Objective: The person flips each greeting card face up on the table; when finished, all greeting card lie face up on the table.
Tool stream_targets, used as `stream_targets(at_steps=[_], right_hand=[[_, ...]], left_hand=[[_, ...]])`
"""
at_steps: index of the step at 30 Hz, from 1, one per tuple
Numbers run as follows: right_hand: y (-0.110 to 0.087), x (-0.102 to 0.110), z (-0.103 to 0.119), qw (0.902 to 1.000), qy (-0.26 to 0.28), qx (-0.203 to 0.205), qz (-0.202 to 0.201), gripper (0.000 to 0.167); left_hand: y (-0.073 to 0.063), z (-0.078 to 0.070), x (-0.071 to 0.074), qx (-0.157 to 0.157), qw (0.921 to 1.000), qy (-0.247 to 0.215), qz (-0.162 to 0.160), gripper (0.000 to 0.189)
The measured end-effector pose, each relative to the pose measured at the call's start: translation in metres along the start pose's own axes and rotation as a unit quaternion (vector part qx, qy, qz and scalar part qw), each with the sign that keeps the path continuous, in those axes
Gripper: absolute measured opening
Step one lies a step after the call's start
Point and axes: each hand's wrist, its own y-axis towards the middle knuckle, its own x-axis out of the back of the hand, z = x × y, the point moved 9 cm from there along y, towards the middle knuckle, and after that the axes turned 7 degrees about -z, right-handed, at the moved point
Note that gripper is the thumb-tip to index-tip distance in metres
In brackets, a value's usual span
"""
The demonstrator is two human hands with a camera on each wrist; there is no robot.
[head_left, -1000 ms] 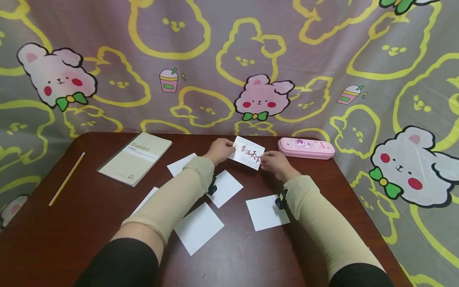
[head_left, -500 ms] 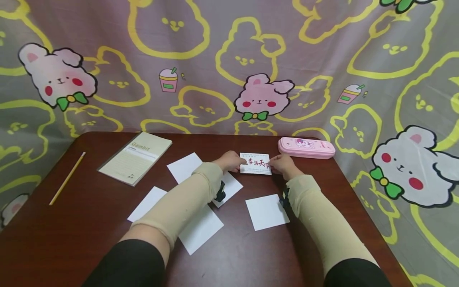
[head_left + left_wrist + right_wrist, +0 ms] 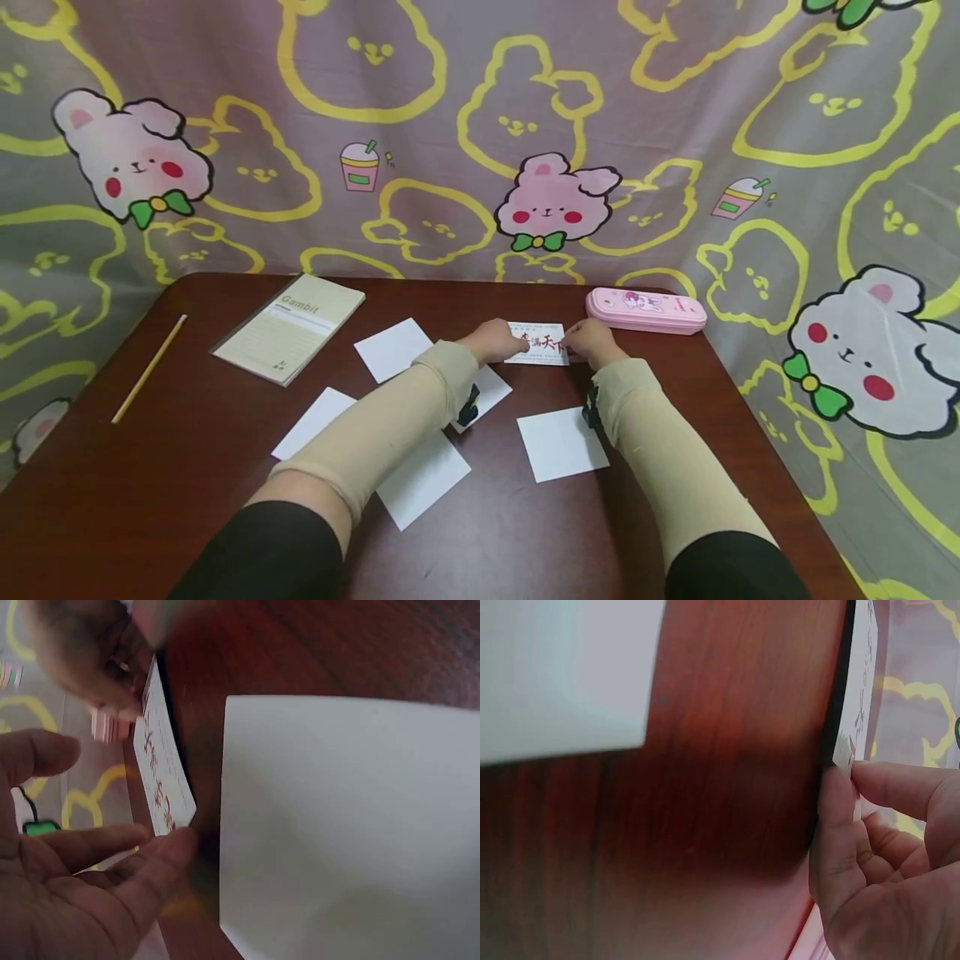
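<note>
A small white card with red brush-style characters is near the back of the table, printed side up. My right hand pinches its right end between thumb and index finger; the right wrist view shows the card's corner in that pinch. At the left end, my left hand has its fingertips against the card's edge, while its thumb stands raised off the card. Below my left wrist lies a blank white sheet, partly covered by the arm. Another blank sheet lies in front of my right wrist.
More blank sheets lie to the left, some partly under my left forearm. A pink pencil case is at the back right. A notebook and a yellow pencil lie on the left. A patterned curtain hangs behind the table.
The card has come down from a tilted, raised position to lie level and slightly nearer. My left hand has moved right, over the card's left end, and its thumb has lifted.
</note>
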Motion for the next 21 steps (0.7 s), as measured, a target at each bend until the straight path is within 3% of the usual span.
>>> stream_targets(at_steps=[2,5,9,14,18,21], right_hand=[[0.0,0.001,0.0,1.0,-0.003,0.0,0.002,0.006],[0.0,0.001,0.001,0.9998,-0.016,0.003,0.006,0.011],[0.0,0.002,0.003,0.999,-0.044,0.012,0.0,0.012],[-0.001,0.005,0.006,0.9977,-0.065,0.016,-0.011,0.011],[-0.004,0.005,0.01,0.9961,-0.082,0.028,-0.01,0.016],[-0.007,0.005,0.022,0.9944,-0.089,0.055,-0.017,0.021]], left_hand=[[-0.001,-0.009,-0.006,-0.042,0.9969,0.066,0.008,0.029],[0.0,-0.018,-0.018,-0.09,0.9835,0.155,0.024,0.023],[0.004,-0.019,-0.026,-0.112,0.968,0.223,0.029,0.025],[0.005,-0.017,-0.026,-0.111,0.9663,0.231,0.021,0.026],[0.004,-0.016,-0.023,-0.118,0.971,0.207,0.02,0.029],[0.0,-0.015,-0.011,-0.131,0.9763,0.173,0.006,0.024]])
